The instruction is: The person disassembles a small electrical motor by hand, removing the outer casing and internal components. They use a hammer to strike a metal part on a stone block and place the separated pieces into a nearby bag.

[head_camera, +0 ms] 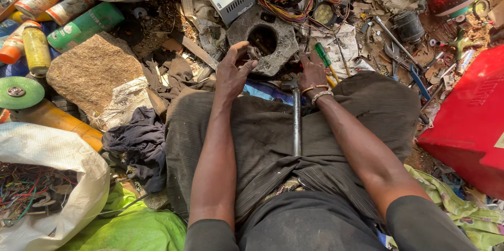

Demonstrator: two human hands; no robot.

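Two bare forearms reach forward over a lap in dark striped cloth, where a long metal rod (296,122) lies between the knees. Left hand (232,72) rests on the near edge of a grey metal housing (262,41) with a round hole, on the ground just ahead; its fingers are spread open. Right hand (312,72), with bangles at the wrist, is curled beside the housing near a green-handled screwdriver (322,54); whether it grips anything cannot be told. Red box (472,119) sits right.
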